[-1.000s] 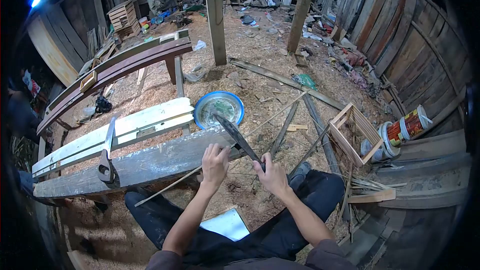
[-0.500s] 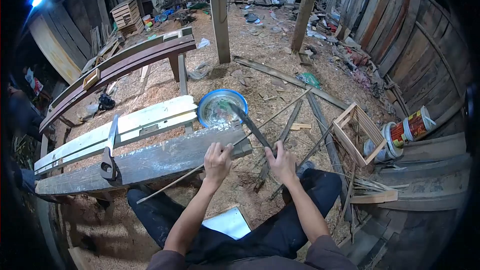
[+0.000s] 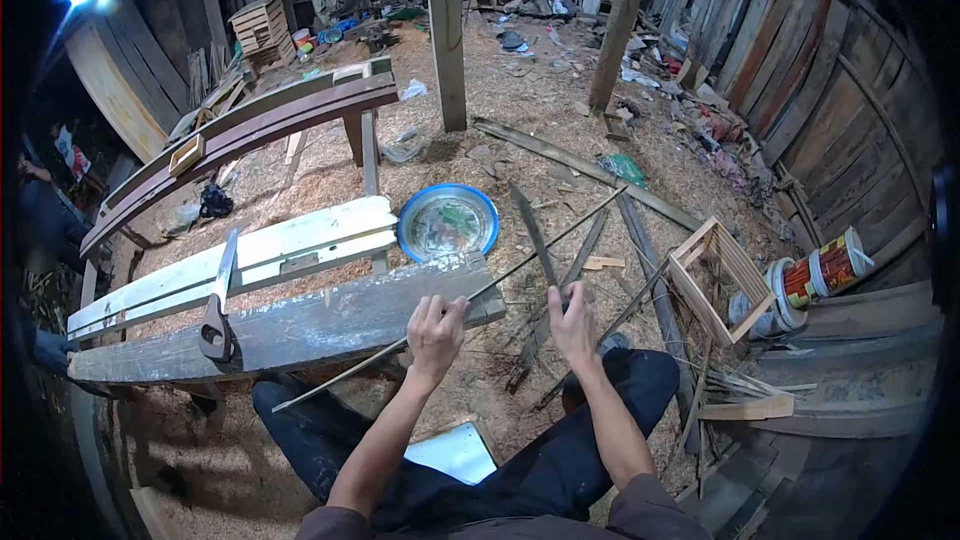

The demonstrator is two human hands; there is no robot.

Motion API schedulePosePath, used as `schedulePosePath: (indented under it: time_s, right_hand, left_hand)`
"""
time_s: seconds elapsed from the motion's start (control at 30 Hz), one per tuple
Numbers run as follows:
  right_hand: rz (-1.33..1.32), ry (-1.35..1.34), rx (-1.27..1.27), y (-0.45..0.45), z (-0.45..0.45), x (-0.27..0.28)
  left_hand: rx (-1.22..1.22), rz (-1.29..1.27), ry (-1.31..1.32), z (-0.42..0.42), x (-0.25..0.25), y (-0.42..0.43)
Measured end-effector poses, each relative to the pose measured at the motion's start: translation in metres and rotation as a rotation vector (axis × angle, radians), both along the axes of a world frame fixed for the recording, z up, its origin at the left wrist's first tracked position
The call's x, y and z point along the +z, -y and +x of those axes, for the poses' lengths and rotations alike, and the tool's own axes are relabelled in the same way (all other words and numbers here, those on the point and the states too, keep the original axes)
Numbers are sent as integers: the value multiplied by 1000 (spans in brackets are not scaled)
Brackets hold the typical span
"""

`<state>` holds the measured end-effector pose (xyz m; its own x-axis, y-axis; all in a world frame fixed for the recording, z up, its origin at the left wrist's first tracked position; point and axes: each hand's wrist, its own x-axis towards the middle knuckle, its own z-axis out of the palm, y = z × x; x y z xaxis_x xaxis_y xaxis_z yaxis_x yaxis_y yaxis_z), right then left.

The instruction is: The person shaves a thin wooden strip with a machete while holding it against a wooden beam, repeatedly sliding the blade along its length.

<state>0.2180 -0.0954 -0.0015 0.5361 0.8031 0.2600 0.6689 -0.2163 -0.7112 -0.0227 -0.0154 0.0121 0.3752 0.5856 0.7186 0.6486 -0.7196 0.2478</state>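
Note:
My left hand [image 3: 436,338] is closed around a long thin wooden stick [image 3: 340,376], which slants from above my left knee up to the far right. In my right hand [image 3: 574,325] is the grip of a knife [image 3: 533,230] with a long dark blade. The blade points forward and slightly left, its middle crossing the line of the stick; whether they touch I cannot tell. Just beyond my left hand lies the end of a worn dark plank [image 3: 300,322]. A handsaw [image 3: 222,285] rests across that plank, farther left.
A blue-rimmed basin [image 3: 448,187] stands behind the plank. To the right are a slatted wooden frame [image 3: 697,298] and stacked buckets [image 3: 830,265]. Several strips and a long beam [image 3: 580,165] lie on the shavings-covered ground. A white board [image 3: 455,452] lies between my legs.
The knife blade has swung right, away from the basin, and now points more straight forward. My right hand has shifted slightly right. The left hand and stick have hardly moved.

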Motion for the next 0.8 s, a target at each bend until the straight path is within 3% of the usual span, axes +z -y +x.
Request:
schedulePosePath:
  time_s: [0.1, 0.23, 0.3, 0.4, 0.5, 0.63, 0.8]
  right_hand:
    - [-88, -29, 171, 14, -26, -3]
    - [-205, 162, 266, 17, -27, 8]
    - [-192, 89, 271, 11, -21, 14]
    - [-54, -64, -39, -5, -5, -1]
    - [76, -110, -22, -3, -5, -1]
    - [-94, -48, 160, 22, -40, 32]
    - [11, -32, 284, 26, -57, 21]
  left_hand:
    - [30, 27, -30, 1, 1, 3]
    - [36, 33, -1, 4, -2, 3]
    - [48, 15, 70, 7, -1, 1]
    - [56, 18, 69, 5, 0, 2]
    - [44, 8, 54, 7, 0, 3]
    - [-9, -24, 65, 8, -4, -3]
    - [1, -53, 45, 9, 3, -1]
